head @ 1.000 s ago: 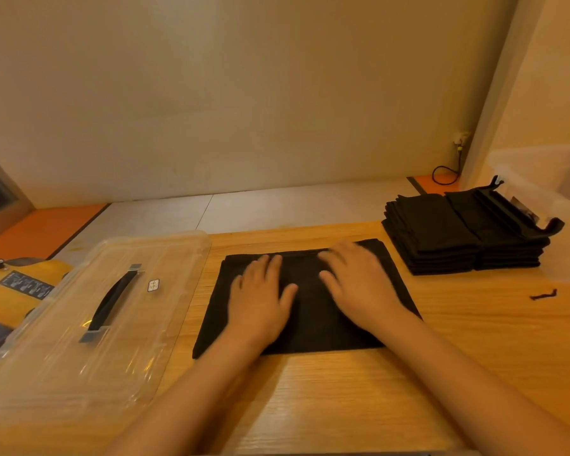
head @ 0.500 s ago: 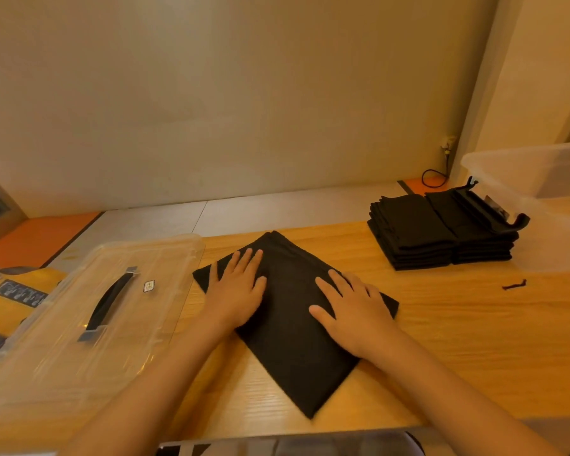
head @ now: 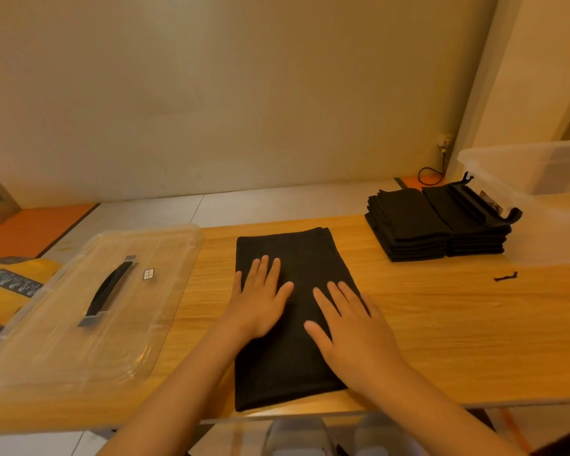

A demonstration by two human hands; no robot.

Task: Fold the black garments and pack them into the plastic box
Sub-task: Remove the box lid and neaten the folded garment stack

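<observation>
Palms lie flat on the black folded rectangular cloth garment (head: 305, 255), which runs from 6 toward 12 o'clock on the light wooden surface (head: 448, 340). The left hand (head: 260, 299) and right hand (head: 354, 334) sit side by side, fingers straight, neither grip clasping anything. To fold well, I would smooth outward, square the edges, then bring the 6 o'clock end up evenly. At 9 o'clock rests the clear plastic lid (head: 63, 340). At 2 o'clock sits the stack of folded black garments (head: 418, 225), with the translucent plastic box (head: 547, 172) just beside it.

garment (head: 290, 324) rotated from landscape through diagonal, now lengthwise front-to-back; left hand (head: 260, 301) and right hand (head: 352, 337) turned with it, flat.
</observation>
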